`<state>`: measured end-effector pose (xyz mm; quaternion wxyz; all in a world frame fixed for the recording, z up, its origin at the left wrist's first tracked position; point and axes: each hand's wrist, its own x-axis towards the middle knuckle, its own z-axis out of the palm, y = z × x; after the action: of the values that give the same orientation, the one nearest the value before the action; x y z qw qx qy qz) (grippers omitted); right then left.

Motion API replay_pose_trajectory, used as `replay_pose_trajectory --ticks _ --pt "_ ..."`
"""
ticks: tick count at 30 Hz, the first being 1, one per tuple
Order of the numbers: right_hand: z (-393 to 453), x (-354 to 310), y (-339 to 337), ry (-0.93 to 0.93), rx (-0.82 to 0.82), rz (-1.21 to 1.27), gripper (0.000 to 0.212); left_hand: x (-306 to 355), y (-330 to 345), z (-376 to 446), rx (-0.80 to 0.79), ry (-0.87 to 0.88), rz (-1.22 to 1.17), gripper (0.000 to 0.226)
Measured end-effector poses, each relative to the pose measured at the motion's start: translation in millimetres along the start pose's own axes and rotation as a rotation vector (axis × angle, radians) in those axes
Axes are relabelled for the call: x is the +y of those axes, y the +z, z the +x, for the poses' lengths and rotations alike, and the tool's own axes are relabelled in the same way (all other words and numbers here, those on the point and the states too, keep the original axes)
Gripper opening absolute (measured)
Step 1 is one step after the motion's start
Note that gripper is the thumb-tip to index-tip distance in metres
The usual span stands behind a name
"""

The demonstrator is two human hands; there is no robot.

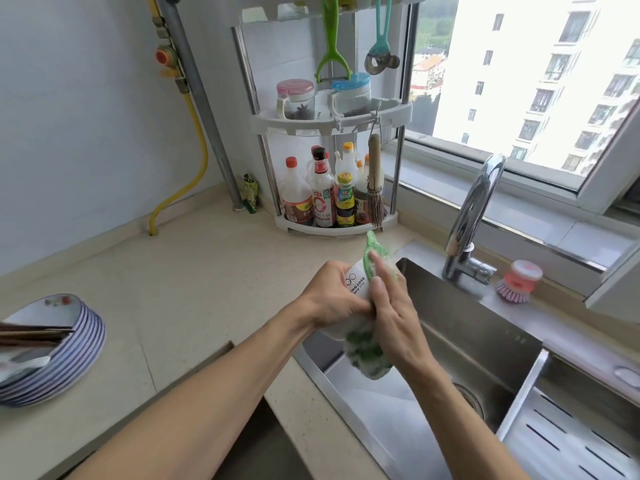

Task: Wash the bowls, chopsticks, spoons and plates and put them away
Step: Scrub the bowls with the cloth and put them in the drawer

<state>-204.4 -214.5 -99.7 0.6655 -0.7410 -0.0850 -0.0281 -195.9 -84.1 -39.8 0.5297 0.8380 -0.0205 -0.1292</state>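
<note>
While over sink (460,327), hands (363,306) gripping bowl (356,282).

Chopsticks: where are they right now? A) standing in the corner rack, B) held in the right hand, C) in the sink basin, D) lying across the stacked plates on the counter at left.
D: the dark chopsticks lie across the top of the stacked plates on the counter, while both hands are busy over the sink with a white bowl and a green cloth.
</note>
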Motion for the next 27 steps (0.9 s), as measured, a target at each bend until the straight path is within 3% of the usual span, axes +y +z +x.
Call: replay_pose_trajectory --ticks 2,4,6,8,12,15,18,20,22,25,27 --pt "-4 7 5 0.073 0.056 0.11 0.04 1 4 -2 -0.015 0.013 0.041 0.019" --pt "3 -2 -4 0.343 0.089 0.554 0.039 7 8 -7 -0.028 0.065 0.111 0.02" --pt "6 -12 -16 0.576 -0.01 0.895 0.048 19 9 -13 -0.099 0.146 0.133 0.021" --pt "7 -18 -24 0.595 -0.07 1.019 0.053 29 4 -15 -0.186 0.187 0.099 0.025" --pt "14 -11 -26 0.566 0.101 0.927 0.048 31 -8 -6 -0.207 0.088 0.096 0.035" --pt "20 -21 -27 0.491 0.118 0.61 0.037 26 -6 1 -0.149 0.009 0.071 0.034" --pt "7 -21 -16 0.092 0.077 0.124 0.037 16 -1 1 -0.081 -0.027 -0.016 0.027" --pt "-3 -9 -10 -0.103 0.009 -0.065 0.044 12 0 -1 -0.067 -0.007 -0.062 0.017" --pt "-1 -5 -14 -0.091 0.004 0.02 0.043 12 1 -4 -0.096 0.008 -0.046 0.02" --pt "21 -15 -28 0.176 0.049 0.207 0.037 14 0 -7 -0.12 0.007 -0.024 0.031" --pt "18 -16 -25 0.109 0.015 0.139 0.035 12 -3 -5 -0.086 0.012 -0.013 0.026"
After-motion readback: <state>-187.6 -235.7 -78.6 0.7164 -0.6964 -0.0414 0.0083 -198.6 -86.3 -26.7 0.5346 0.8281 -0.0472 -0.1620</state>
